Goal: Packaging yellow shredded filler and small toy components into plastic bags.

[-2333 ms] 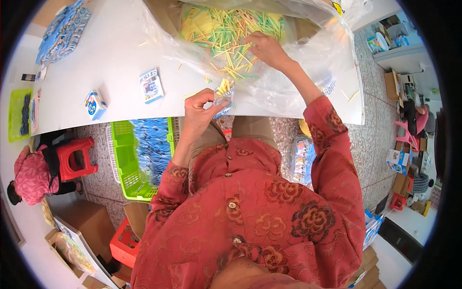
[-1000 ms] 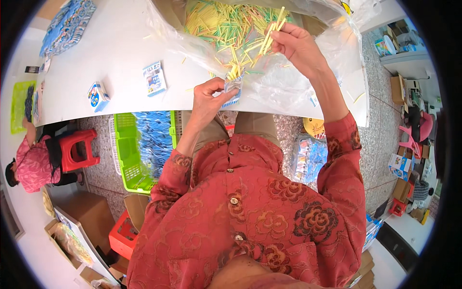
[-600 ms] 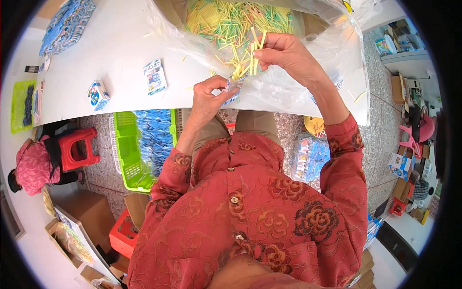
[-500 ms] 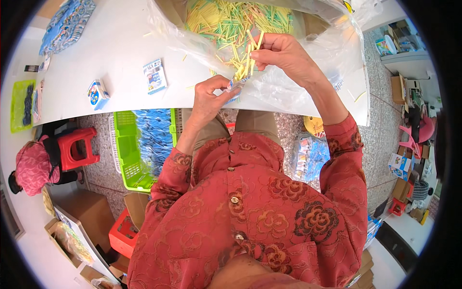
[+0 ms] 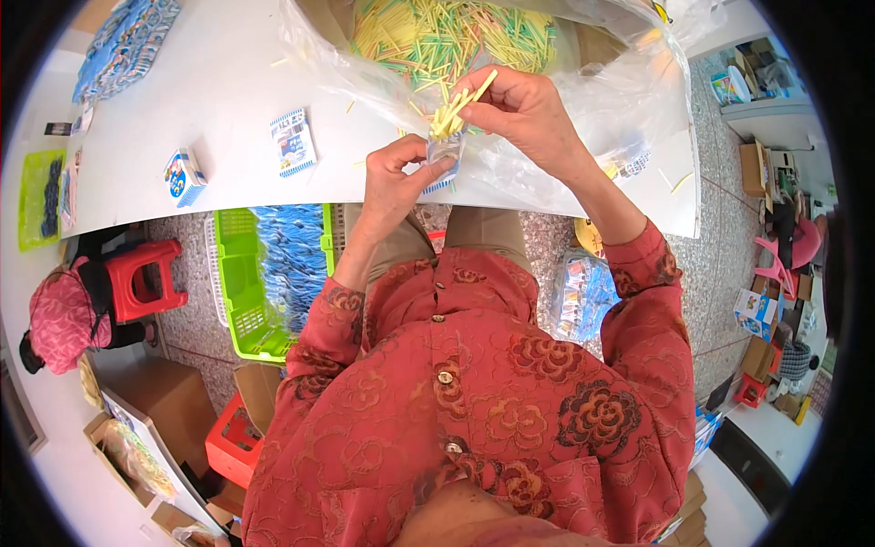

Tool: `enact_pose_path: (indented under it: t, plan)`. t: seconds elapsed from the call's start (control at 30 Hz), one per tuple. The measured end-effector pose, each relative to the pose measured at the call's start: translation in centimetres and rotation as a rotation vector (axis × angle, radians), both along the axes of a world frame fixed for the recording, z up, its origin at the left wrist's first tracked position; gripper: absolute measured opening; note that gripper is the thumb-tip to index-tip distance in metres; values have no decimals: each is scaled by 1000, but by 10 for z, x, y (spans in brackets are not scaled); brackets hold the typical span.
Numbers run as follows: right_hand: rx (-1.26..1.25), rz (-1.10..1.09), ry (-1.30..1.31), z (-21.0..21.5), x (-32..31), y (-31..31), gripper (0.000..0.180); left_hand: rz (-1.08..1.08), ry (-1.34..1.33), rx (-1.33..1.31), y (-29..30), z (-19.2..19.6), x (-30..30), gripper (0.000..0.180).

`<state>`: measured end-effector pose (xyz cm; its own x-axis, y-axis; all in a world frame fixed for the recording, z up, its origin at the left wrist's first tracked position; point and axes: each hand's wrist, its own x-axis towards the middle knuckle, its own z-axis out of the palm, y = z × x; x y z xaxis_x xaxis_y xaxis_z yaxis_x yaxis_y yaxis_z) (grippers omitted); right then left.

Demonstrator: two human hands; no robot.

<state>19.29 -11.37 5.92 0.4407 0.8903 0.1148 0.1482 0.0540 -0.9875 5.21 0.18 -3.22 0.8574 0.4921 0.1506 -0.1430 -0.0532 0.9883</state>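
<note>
My left hand grips a small blue-and-white packet upright at the table's front edge, thumb across its front. A bunch of thin yellow sticks stands out of the packet's open top. Just above and to the right, my right hand pinches several yellow sticks, their lower ends at the packet's mouth. Beyond both hands lies a big heap of yellow, green and reddish sticks in a clear plastic liner. The fingertips of my right hand are partly hidden by the sticks.
Two blue-and-white packets, one flat and one standing, are left on the white table. A blue bundle lies far left. Below stands a green crate of blue packets. A person in pink is left, beside a red stool.
The packet has turned more upright. My right hand has come slightly down, and the sticks now lean lower into the packet's mouth. My left hand keeps its grip.
</note>
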Motion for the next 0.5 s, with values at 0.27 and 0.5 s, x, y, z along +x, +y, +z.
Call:
enact_pose_path:
  t: [0.27,0.5]
  plan:
    - [-16,-128,-171,-17,18,13,15,-12,20,-50,14,-4,24,11]
    - [-61,-115,-117,-19,28,24,34,-2,30,-71,29,-12,47,13]
